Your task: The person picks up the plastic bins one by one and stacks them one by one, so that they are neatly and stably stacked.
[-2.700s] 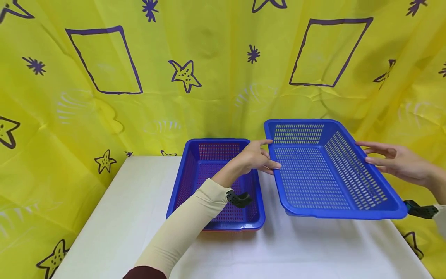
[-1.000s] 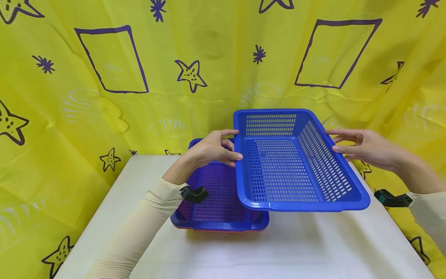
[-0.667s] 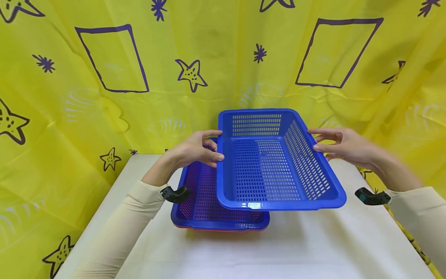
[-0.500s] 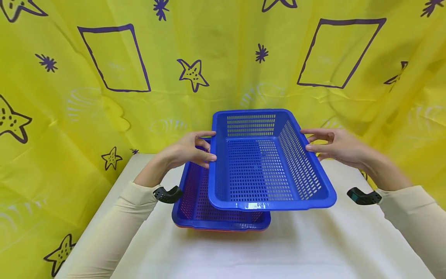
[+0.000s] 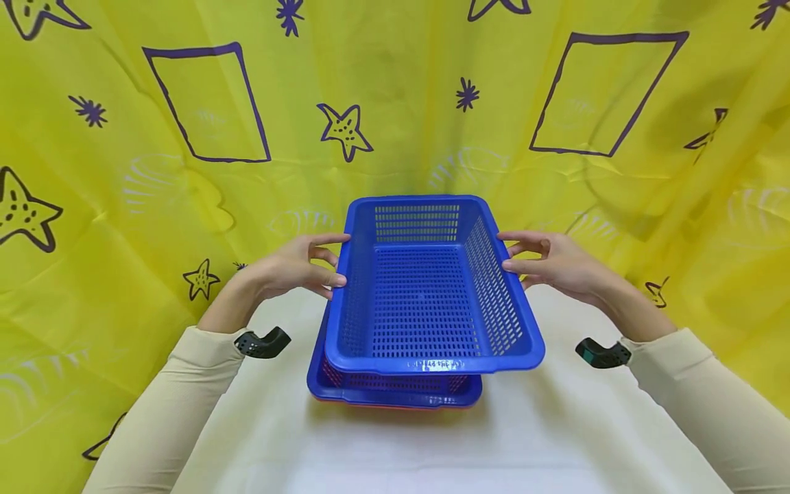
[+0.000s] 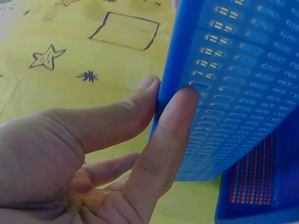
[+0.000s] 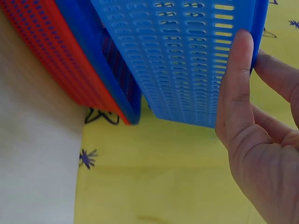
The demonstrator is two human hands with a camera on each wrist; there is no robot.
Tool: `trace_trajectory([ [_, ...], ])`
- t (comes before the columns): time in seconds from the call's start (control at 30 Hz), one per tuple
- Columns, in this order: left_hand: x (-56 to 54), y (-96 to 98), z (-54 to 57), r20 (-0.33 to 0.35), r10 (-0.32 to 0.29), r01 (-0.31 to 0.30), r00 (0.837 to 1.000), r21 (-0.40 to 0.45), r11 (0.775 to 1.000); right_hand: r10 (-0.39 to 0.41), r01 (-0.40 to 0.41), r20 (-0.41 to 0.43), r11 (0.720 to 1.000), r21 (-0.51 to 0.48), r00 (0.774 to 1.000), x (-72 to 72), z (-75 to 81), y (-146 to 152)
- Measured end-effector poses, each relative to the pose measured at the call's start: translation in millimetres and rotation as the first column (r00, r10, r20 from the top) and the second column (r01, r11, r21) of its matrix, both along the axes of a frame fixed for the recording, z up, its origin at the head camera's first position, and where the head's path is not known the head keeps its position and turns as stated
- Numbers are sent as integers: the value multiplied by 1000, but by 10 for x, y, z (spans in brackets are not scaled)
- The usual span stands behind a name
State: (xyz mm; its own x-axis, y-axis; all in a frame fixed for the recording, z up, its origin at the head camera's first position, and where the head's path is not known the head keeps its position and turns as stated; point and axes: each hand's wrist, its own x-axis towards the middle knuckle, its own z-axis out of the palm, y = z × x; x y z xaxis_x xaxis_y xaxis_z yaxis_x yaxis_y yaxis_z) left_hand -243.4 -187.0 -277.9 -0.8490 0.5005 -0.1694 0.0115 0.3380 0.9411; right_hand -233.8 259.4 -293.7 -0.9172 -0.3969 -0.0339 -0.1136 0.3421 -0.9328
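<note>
A blue plastic basket (image 5: 426,302) with slotted walls and floor hangs tilted between my hands, its inside facing me. My left hand (image 5: 296,267) pinches its left rim, thumb on the rim and a finger (image 6: 175,116) against the outer wall. On the opposite rim my right hand (image 5: 549,264) grips the same way, one finger (image 7: 240,60) flat along the slotted outside. Just beneath, a second blue basket (image 5: 395,398) sits inside a red basket (image 7: 51,51); the held basket overlaps most of this stack in the head view and hides its inside.
The stack stands on a table with a white cloth (image 5: 420,453). Behind and beside it hangs a yellow curtain (image 5: 401,89) with purple starfish and frame drawings. A dark wrist strap (image 5: 262,343) is on each arm.
Both hands have carried the held blue basket leftward, from the right of the stack to over it. The stack has stayed in place on the table.
</note>
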Motion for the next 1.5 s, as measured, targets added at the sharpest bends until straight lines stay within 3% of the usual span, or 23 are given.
trace_trajectory([
  [0.3,3,-210,-27,-17,-1,0,1000,-33,999,19,-18,22,998,-61,1000,-37,-76,-188],
  [0.8,2,-271,-117,-7,14,-14,1000,-31,999,31,-29,18,995,-92,999,-67,-247,-257],
  [1.27,-82,-315,-428,-11,35,-35,999,-31,999,14,-13,9,993,-119,1000,-111,-538,-330],
  [1.5,-93,-324,-573,4,50,-50,999,-41,998,8,-5,25,996,-86,1000,-104,-660,-362],
])
